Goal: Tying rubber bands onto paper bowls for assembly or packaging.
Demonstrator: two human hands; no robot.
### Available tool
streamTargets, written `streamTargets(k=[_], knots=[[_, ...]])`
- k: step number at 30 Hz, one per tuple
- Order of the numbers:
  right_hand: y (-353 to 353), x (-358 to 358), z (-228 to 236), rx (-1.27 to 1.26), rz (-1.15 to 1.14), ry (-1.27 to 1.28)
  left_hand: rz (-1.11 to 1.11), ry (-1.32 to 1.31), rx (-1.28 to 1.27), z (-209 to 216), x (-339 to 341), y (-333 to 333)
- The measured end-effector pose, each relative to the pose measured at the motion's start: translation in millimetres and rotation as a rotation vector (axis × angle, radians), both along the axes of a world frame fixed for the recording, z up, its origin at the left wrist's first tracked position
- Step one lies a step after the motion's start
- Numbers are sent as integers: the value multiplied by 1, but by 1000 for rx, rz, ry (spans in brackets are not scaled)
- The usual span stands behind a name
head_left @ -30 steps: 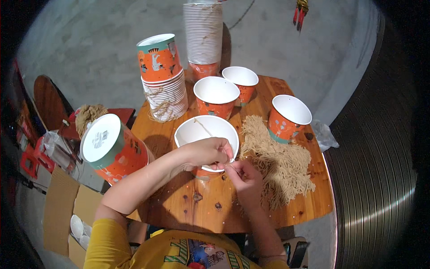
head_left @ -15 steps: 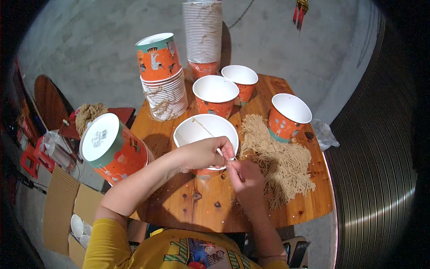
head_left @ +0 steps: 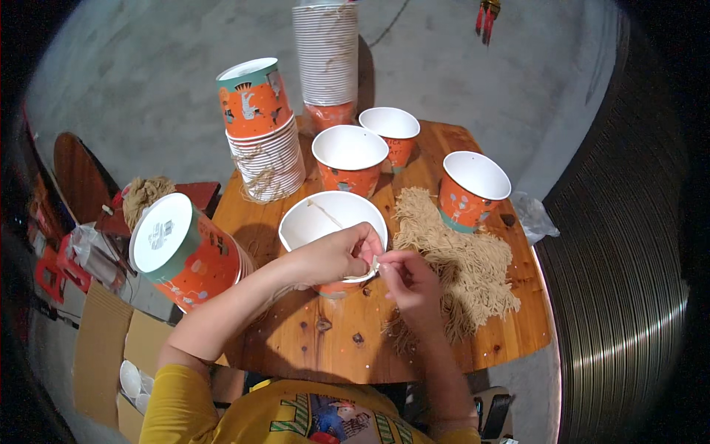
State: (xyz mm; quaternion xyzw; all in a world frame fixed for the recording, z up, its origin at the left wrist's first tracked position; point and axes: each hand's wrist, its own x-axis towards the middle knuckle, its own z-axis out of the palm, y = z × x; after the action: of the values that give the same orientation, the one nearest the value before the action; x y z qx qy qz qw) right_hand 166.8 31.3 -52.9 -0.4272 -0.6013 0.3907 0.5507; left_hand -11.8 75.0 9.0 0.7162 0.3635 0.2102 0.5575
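Observation:
A paper bucket (head_left: 297, 222), white inside and orange outside, stands in front of me on the wooden table. Across its inside runs a thin tan cord (head_left: 325, 212). My left hand (head_left: 342, 255) reaches over the bucket, its fingers closed at the right part of the rim, pinching the cord there. Right beside it, my right hand (head_left: 413, 287) pinches the cord's end between thumb and fingers, just outside the rim. A small pale bit shows between the fingertips; its exact shape is too small to tell. A heap of tan cords (head_left: 462, 259) lies right of my hands.
Three more paper buckets (head_left: 350, 148) stand open behind and to the right. Tall bucket stacks (head_left: 325, 55) rise at the back, and an upturned stack (head_left: 200, 259) leans at the left. A cardboard box (head_left: 103, 355) sits on the floor; a ribbed shutter (head_left: 621, 296) is at right.
My right hand has turned and its fingers have shifted up toward the left fingertips at the rim. The left hand stays at the rim. The view has shifted slightly.

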Motion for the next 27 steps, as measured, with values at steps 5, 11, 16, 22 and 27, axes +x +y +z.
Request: streamTargets(k=[5, 11, 16, 22, 27], knots=[[4, -2, 4, 257, 9, -162, 38, 35, 196, 2, 4, -10], [4, -7, 1, 175, 24, -91, 46, 79, 296, -6, -1, -8], [5, -6, -2, 118, 43, -27, 66, 68, 210, -6, -2, -10], [5, -6, -3, 163, 25, -112, 131, 176, 171, -2, 0, -6], [5, -4, -2, 194, -29, -186, 161, 208, 256, 0, 2, -9]])
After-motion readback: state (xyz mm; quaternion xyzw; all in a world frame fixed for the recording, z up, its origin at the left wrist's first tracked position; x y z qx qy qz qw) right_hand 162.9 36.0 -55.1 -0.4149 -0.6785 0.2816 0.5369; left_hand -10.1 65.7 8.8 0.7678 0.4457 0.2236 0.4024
